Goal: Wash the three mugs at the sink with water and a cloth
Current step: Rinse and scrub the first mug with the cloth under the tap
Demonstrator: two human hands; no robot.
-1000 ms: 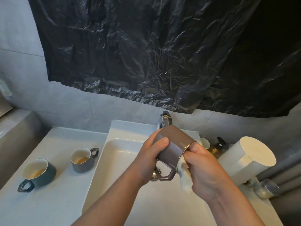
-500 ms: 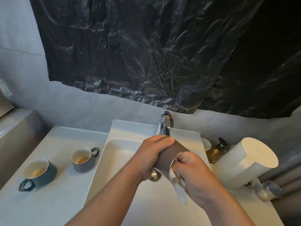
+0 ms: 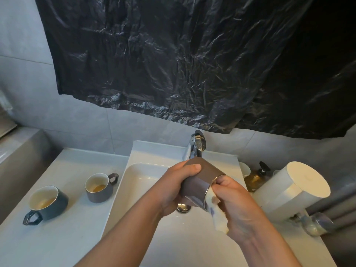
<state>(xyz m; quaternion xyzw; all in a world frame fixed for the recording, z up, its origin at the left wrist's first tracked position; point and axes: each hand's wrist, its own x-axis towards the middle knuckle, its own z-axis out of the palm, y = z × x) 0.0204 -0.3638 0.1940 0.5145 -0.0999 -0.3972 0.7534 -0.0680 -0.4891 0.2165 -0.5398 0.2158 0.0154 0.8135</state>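
**Two hands wipe a brown mug with a cloth over a white sink**

Seen from the person's own head, looking down. Both bare hands meet above the middle of the white sink basin [image 3: 146, 180], just in front of the chrome faucet [image 3: 197, 147] at the basin's back edge.

The left hand [image 3: 171, 191] grips the brown mug [image 3: 200, 180] by its body and base, fingers curled round the far side and thumb pressed across the top. The mug is tipped on its side, with its metallic-edged mouth facing the right hand [image 3: 238, 207].

The right hand holds a pale cloth [image 3: 217, 214] against the mug's mouth. Its fingers are curled together round the cloth, and the thumb rests at the rim. The fingertips are hidden, so how far they go inside cannot be told. A loose end of cloth hangs below the hand. The drain [image 3: 183, 207] shows under the mug.

The other two mugs stand upright on the white worktop [image 3: 67, 237], left of the basin. A grey-brown mug [image 3: 98, 187] sits just beside the basin's left edge. A dark mug [image 3: 48, 201] sits near the worktop's left edge. Each has brownish liquid in its pale inside.

At the worktop's back right corner are a small white cup [image 3: 244, 169], an amber pump bottle [image 3: 256, 178] and a large white cylinder [image 3: 292, 191]. Crumpled black plastic sheeting [image 3: 173, 64] covers the tiled wall above.
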